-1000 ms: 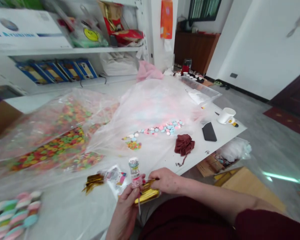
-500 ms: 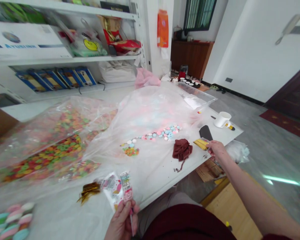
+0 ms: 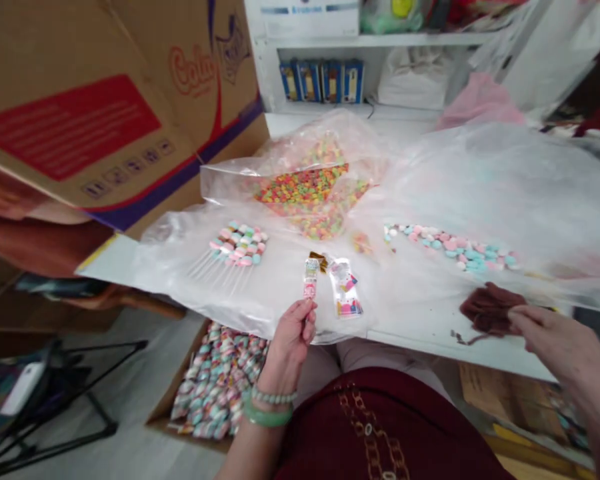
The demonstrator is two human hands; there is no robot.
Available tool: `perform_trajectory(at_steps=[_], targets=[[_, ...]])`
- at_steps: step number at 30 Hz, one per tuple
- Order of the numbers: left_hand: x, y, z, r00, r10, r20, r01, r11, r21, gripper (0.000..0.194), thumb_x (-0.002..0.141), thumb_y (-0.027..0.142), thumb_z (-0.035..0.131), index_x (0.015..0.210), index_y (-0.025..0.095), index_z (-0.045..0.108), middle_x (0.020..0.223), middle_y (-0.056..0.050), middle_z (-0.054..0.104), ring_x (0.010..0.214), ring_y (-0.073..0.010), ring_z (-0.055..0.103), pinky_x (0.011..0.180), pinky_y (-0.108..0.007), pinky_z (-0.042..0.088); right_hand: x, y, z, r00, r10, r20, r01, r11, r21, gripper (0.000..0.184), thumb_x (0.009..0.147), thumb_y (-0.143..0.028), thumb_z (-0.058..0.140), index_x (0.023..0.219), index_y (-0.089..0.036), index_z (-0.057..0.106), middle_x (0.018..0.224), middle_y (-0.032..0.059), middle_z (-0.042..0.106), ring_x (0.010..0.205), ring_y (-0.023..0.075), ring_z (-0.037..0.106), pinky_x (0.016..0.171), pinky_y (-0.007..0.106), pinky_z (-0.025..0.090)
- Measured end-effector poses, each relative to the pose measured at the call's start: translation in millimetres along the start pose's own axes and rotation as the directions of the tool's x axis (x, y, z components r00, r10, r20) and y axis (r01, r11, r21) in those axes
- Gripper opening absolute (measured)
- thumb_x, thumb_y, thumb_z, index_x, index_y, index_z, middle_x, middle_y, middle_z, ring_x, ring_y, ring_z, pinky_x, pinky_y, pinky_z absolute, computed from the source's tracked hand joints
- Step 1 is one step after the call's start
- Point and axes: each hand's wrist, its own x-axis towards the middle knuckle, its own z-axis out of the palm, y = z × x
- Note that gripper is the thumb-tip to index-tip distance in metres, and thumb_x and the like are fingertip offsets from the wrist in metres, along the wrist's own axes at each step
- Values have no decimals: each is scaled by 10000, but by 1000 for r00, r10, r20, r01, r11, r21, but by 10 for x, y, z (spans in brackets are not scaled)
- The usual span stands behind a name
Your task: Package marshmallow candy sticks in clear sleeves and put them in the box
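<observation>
My left hand [image 3: 296,325] is closed around the lower end of a candy lollipop in a printed clear wrapper [image 3: 310,280], held upright over the table's front edge. Just behind it lie gold twist ties [image 3: 319,261], and to its right is a flat printed candy bag [image 3: 345,288]. Over at the right, my right hand [image 3: 545,331] has its fingers pressed together at the edge of a crumpled brown cloth [image 3: 491,308]; what they pinch, if anything, is hidden. Several marshmallow-like candy skewers [image 3: 239,244] lie on plastic to the left.
Large clear bags hold colourful ring candies [image 3: 305,187] and pastel candies [image 3: 473,253]. A tall cardboard box [image 3: 180,133] stands at the left. Below the table, a carton holds wrapped candies [image 3: 220,380]. A folding chair frame [image 3: 95,400] stands at lower left.
The view has swung left. My right hand has left the gold twist-tie packet and moved in to the brown cloth. My left hand still grips the wrapped lollipop, now apart from the printed bag.
</observation>
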Motion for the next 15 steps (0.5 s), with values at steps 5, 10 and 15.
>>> perform_trajectory(at_steps=[5,10,15], targets=[[22,246,-328,985,74,-155,-96,986,-139,182,652,260,659,659,134,527,430,72,463,262,-4,264,296,-149,152,-350,-1403,400,818,-532,221,472,838,273,215,807,-368,486,855,-256,664,796,22,700,725,200,642,686,315,471],[12,301,-464,988,-17,-156,-24,966,-256,124,724,226,569,668,121,535,422,62,455,255,-10,256,295,-157,134,-373,-2732,1077,552,-788,271,781,603,161,264,872,-169,403,901,-208,662,950,37,671,916,155,595,806,237,410],[13,322,-566,990,-70,-125,27,950,-311,122,754,221,527,691,118,544,422,62,452,247,-14,235,293,-169,101,-341,-3335,1654,513,-813,274,851,524,-41,245,905,-172,390,1009,-189,610,1042,77,595,951,170,544,741,234,397]])
